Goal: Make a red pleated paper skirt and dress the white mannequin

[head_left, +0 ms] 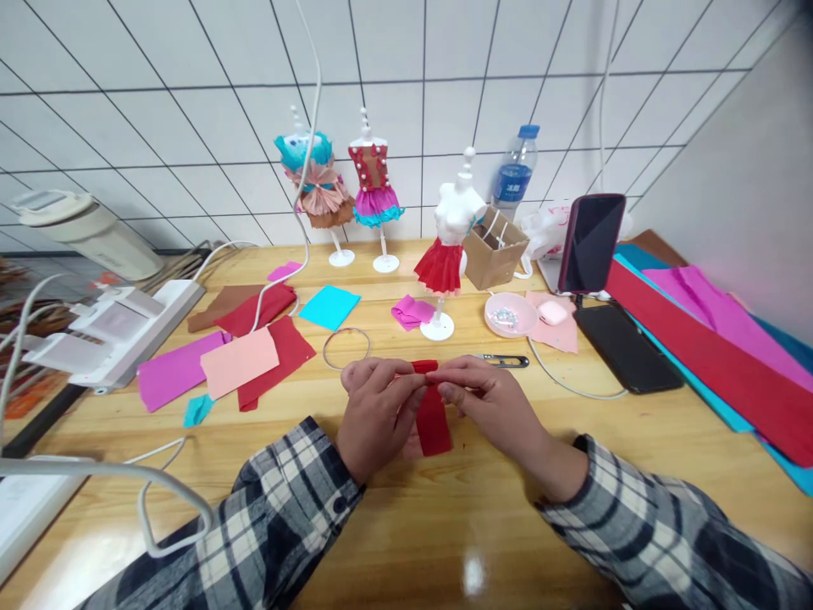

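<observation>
Between my hands hangs a strip of red crepe paper (434,424), its upper edge pinched by both. My left hand (384,415) has thumb and fingertips closed on the left of that edge. On the right of it, my right hand (489,402) pinches the same edge with thumb and forefinger. A pink piece shows partly behind the red strip, mostly covered by my left hand. Just beyond my hands stands a white mini mannequin (457,212) wearing a red pleated skirt (439,267). Thread snips (505,361) lie beyond my right hand, and a thin wire ring (346,348) beyond my left.
Two dressed mannequins (376,174) stand at the wall. Coloured paper pieces (240,363) lie at left, near a power strip (130,330). On the right are a pink bead dish (510,315), phones (628,346) and long paper sheets (711,356). A white cable (310,152) hangs down.
</observation>
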Demonstrator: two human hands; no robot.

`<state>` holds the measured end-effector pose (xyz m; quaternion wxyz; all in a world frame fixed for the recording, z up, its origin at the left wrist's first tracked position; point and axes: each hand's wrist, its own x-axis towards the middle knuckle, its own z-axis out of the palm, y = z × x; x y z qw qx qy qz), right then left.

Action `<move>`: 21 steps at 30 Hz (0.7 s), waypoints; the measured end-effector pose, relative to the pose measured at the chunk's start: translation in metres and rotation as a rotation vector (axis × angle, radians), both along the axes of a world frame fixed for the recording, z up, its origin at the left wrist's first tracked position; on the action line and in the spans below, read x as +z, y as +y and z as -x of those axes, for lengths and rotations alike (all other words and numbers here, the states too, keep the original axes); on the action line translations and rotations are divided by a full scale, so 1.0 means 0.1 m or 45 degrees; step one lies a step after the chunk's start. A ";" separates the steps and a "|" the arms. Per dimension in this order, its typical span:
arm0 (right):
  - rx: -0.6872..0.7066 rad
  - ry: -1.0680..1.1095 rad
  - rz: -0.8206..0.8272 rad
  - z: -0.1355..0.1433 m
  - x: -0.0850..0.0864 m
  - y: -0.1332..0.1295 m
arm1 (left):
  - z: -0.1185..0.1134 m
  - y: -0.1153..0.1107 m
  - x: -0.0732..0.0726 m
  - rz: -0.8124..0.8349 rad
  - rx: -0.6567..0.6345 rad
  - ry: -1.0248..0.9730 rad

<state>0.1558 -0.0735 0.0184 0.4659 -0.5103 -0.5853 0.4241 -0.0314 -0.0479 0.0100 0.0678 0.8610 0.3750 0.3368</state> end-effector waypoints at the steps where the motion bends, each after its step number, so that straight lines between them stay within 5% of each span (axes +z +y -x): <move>1: -0.022 -0.047 -0.033 0.01 0.00 -0.01 | 0.00 0.00 0.00 0.012 0.006 0.010; 12: -0.139 -0.271 -0.162 0.06 0.00 -0.03 | -0.01 -0.07 0.06 -0.110 -0.011 0.145; 18: -0.015 0.167 0.114 0.06 0.00 -0.03 | 0.00 -0.12 0.07 -0.150 -0.061 0.088; 21: -0.113 0.431 0.295 -0.04 0.00 0.01 | 0.07 -0.02 0.05 -0.038 -0.010 0.013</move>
